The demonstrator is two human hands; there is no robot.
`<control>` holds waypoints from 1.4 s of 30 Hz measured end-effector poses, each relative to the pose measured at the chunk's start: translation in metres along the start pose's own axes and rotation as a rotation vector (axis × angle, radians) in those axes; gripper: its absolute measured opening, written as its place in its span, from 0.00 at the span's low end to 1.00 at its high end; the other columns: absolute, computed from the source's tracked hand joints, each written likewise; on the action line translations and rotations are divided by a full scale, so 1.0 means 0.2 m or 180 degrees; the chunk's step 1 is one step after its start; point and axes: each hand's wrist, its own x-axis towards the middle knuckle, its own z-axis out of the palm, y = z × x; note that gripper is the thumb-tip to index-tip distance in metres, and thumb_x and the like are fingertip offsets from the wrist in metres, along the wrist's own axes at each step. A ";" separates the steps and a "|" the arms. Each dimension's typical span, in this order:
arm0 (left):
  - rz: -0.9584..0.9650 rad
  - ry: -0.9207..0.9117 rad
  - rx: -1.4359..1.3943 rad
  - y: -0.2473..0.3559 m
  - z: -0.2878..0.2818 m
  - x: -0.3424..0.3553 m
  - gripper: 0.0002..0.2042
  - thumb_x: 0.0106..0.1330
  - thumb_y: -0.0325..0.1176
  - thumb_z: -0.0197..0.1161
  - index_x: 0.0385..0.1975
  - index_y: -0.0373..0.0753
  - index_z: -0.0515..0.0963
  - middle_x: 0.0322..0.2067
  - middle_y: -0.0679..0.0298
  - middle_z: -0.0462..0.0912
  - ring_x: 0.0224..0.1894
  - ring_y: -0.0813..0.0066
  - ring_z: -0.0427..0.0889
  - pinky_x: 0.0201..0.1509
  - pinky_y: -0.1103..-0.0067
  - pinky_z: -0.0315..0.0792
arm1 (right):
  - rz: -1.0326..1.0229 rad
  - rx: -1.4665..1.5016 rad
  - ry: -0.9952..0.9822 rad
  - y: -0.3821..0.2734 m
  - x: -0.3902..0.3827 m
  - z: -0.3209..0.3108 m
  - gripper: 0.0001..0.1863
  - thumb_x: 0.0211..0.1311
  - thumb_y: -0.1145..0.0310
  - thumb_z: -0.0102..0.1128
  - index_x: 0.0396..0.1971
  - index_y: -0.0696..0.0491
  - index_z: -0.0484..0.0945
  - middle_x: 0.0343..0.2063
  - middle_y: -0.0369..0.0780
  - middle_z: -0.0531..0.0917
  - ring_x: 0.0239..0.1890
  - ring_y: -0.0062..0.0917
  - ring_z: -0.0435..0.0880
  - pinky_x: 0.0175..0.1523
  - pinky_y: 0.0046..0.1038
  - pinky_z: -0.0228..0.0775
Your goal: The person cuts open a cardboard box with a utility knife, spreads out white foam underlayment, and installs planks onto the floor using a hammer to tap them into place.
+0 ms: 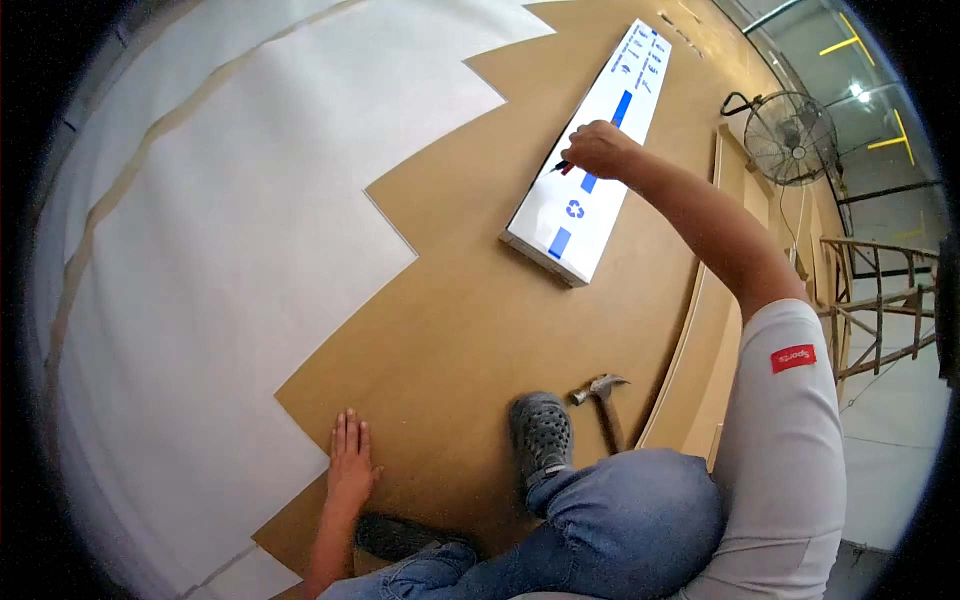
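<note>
My left hand [351,462] lies flat with its fingers stretched out on a large brown sheet [470,330], close to the sheet's zigzag edge. Out at arm's length, my right hand [603,150] is closed over the long white box with blue markings [575,209]. A small black and red tool [563,167] pokes out from its fingers; its kind is mostly hidden by the hand. The box rests on the brown sheet, set at a slant. A white sheet [220,240] borders the zigzag edge on the left.
A claw hammer [604,408] lies beside my shoe [541,432] on the brown sheet. Long brown boards [690,370] run along the right. Farther off stand a round fan [790,138] and a wooden ladder-like frame [880,300].
</note>
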 end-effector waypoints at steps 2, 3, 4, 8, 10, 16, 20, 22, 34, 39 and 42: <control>-0.0012 0.0022 -0.0037 0.02 -0.02 -0.01 0.46 0.51 0.37 0.75 0.69 0.31 0.56 0.75 0.47 0.40 0.76 0.48 0.42 0.77 0.58 0.45 | 0.0133 0.0743 -0.0005 -0.13 -0.10 -0.06 0.07 0.63 0.62 0.59 0.37 0.45 0.82 0.30 0.36 0.84 0.38 0.34 0.85 0.42 0.37 0.76; -0.0024 0.0018 -0.0044 0.02 -0.02 -0.02 0.46 0.51 0.37 0.75 0.69 0.31 0.56 0.75 0.47 0.40 0.76 0.48 0.42 0.77 0.58 0.45 | 0.0269 0.1456 0.0018 -0.22 -0.17 -0.13 0.10 0.66 0.57 0.56 0.38 0.45 0.83 0.31 0.39 0.86 0.35 0.38 0.86 0.40 0.40 0.78; -0.0072 0.0030 -0.0017 0.02 -0.02 -0.02 0.46 0.51 0.37 0.75 0.69 0.31 0.57 0.74 0.47 0.41 0.76 0.48 0.43 0.77 0.58 0.45 | 0.0296 0.1901 0.0022 -0.31 -0.23 -0.13 0.11 0.65 0.56 0.57 0.39 0.45 0.82 0.30 0.40 0.86 0.34 0.39 0.85 0.39 0.41 0.77; -0.0079 0.0096 0.0049 0.04 -0.04 0.00 0.46 0.51 0.38 0.75 0.69 0.31 0.58 0.74 0.46 0.41 0.76 0.47 0.43 0.77 0.58 0.45 | 0.0563 0.2357 -0.0101 -0.55 -0.44 -0.09 0.13 0.64 0.53 0.58 0.40 0.44 0.82 0.29 0.43 0.85 0.33 0.41 0.85 0.38 0.42 0.76; -0.0085 0.0056 0.0079 0.04 -0.02 0.01 0.46 0.50 0.38 0.76 0.69 0.31 0.57 0.74 0.46 0.41 0.76 0.47 0.42 0.77 0.58 0.45 | 0.0648 0.2485 0.0072 -0.57 -0.48 -0.08 0.14 0.64 0.54 0.58 0.42 0.45 0.82 0.29 0.43 0.85 0.33 0.41 0.85 0.38 0.42 0.76; -0.0132 -0.0030 0.0114 0.03 -0.02 0.00 0.47 0.50 0.39 0.76 0.69 0.30 0.56 0.74 0.47 0.40 0.76 0.48 0.41 0.77 0.58 0.44 | 0.0975 0.2888 0.0304 -0.65 -0.50 -0.02 0.18 0.64 0.54 0.59 0.50 0.43 0.82 0.35 0.44 0.86 0.38 0.42 0.85 0.43 0.41 0.77; -0.0201 0.0020 0.0089 0.06 -0.03 -0.01 0.47 0.51 0.38 0.76 0.69 0.30 0.56 0.75 0.47 0.40 0.77 0.49 0.40 0.78 0.59 0.43 | 0.1043 0.3025 0.0245 -0.66 -0.52 -0.05 0.17 0.64 0.54 0.58 0.49 0.44 0.82 0.35 0.43 0.86 0.38 0.41 0.85 0.44 0.41 0.77; -0.0199 0.0001 0.0033 0.05 -0.02 0.00 0.47 0.52 0.37 0.75 0.69 0.30 0.56 0.75 0.47 0.40 0.77 0.49 0.40 0.78 0.59 0.43 | 0.1072 0.3041 0.0061 -0.66 -0.54 -0.04 0.16 0.64 0.54 0.58 0.48 0.44 0.82 0.35 0.43 0.86 0.39 0.41 0.85 0.44 0.41 0.77; -0.0195 0.0223 -0.0427 0.12 -0.31 0.38 0.20 0.60 0.34 0.66 0.51 0.32 0.77 0.51 0.47 0.78 0.50 0.47 0.77 0.57 0.62 0.72 | 0.0957 0.2896 -0.0055 -0.70 -0.69 0.06 0.14 0.65 0.57 0.56 0.45 0.45 0.81 0.29 0.45 0.85 0.33 0.43 0.84 0.39 0.43 0.76; 0.0837 0.0394 -0.1397 0.58 -0.50 1.25 0.22 0.69 0.38 0.57 0.61 0.37 0.71 0.56 0.47 0.76 0.58 0.49 0.75 0.63 0.62 0.68 | 0.1151 0.2420 -0.0146 -0.71 -0.93 0.12 0.12 0.66 0.58 0.54 0.41 0.47 0.80 0.27 0.44 0.84 0.30 0.43 0.84 0.34 0.44 0.75; 0.0767 0.1444 -0.2208 0.62 -0.30 1.71 0.27 0.65 0.33 0.60 0.64 0.33 0.66 0.64 0.47 0.68 0.67 0.52 0.65 0.72 0.64 0.58 | 0.1039 0.2380 -0.0153 -0.79 -0.79 0.02 0.10 0.66 0.61 0.54 0.37 0.51 0.79 0.25 0.44 0.84 0.30 0.42 0.85 0.33 0.43 0.75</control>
